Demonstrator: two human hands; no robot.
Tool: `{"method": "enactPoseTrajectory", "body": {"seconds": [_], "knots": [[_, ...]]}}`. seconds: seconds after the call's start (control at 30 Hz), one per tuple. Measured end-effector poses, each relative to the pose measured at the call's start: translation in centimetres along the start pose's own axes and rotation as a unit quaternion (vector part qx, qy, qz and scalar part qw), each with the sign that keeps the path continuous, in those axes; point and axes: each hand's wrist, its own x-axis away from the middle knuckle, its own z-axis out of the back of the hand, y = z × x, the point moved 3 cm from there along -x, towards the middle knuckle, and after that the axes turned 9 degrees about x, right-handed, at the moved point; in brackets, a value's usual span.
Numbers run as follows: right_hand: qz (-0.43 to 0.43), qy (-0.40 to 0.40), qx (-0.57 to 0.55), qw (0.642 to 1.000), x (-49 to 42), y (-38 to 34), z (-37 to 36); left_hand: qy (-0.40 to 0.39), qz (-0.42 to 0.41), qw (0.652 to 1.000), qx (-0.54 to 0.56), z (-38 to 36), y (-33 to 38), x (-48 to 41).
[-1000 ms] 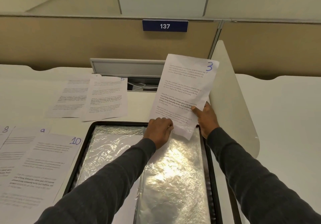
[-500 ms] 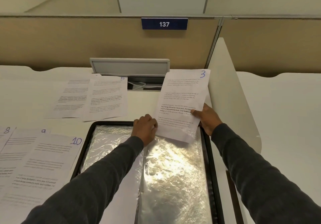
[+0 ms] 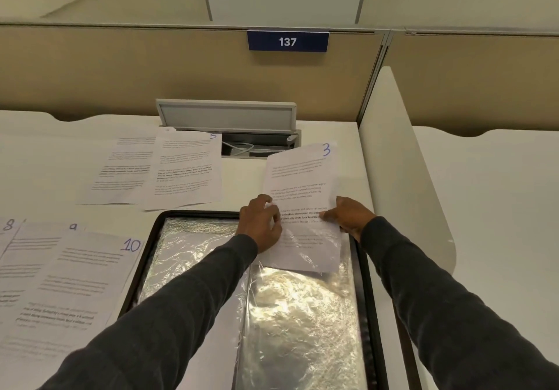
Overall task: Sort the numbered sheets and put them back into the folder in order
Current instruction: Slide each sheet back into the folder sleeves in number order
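Right hand (image 3: 351,215) pinches sheet 3 (image 3: 299,184) by its edge. Left hand (image 3: 261,223), opposite, pinches the sleeve (image 3: 302,314) mouth. Between them the sheet's lower half sits inside the folder (image 3: 363,274). Insertion apparently under way; next, slide it squarely down.

the sheet marked 3 (image 3: 299,177) held at the fingers (image 3: 328,214) is thin, matt white paper. just below the fingers, the folder (image 3: 145,268) has a smooth black rim and a clear plastic pocket (image 3: 302,314), glossy, crinkled and full of glare. left of the fingers, more matt paper sheets (image 3: 184,171) lie on a smooth, matt off-white desk (image 3: 45,162). beyond the fingers, the partition (image 3: 121,72) looks like tan cloth.
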Motion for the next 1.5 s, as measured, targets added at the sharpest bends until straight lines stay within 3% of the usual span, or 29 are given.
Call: {"method": "enactPoseTrajectory", "body": {"seconds": [0.2, 0.43, 0.6, 0.87, 1.17, 1.33, 1.5], "knots": [[-0.046, -0.029, -0.019, 0.998, 0.1, 1.5, -0.9, -0.023, -0.019, 0.999, 0.014, 0.3, 1.0, -2.4], [-0.043, -0.041, -0.047, 0.997, 1.0, 2.0, -1.2, -0.03, -0.022, 0.999, 0.012, 2.5, 5.4, -12.2], [-0.011, -0.05, -0.147, 0.988, 3.2, 2.7, -1.7, -0.175, 0.007, 0.983, 0.053, 2.1, 7.4, -16.9], [-0.054, 0.019, -0.147, 0.988, 4.6, 6.6, -2.6, -0.217, 0.002, 0.975, 0.05, 0.9, 6.8, -18.5], [-0.055, 0.092, -0.12, 0.987, 3.6, 6.1, -1.2, -0.15, -0.029, 0.979, 0.138, 3.2, 7.7, -21.6], [-0.042, 0.123, -0.153, 0.98, 3.0, 5.3, -0.6, -0.256, -0.022, 0.963, 0.08, 2.7, 8.5, -21.3], [-0.05, 0.137, -0.202, 0.968, 2.7, 5.0, -0.5, -0.313, 0.006, 0.946, 0.081, 1.5, 8.1, -19.9]]}}
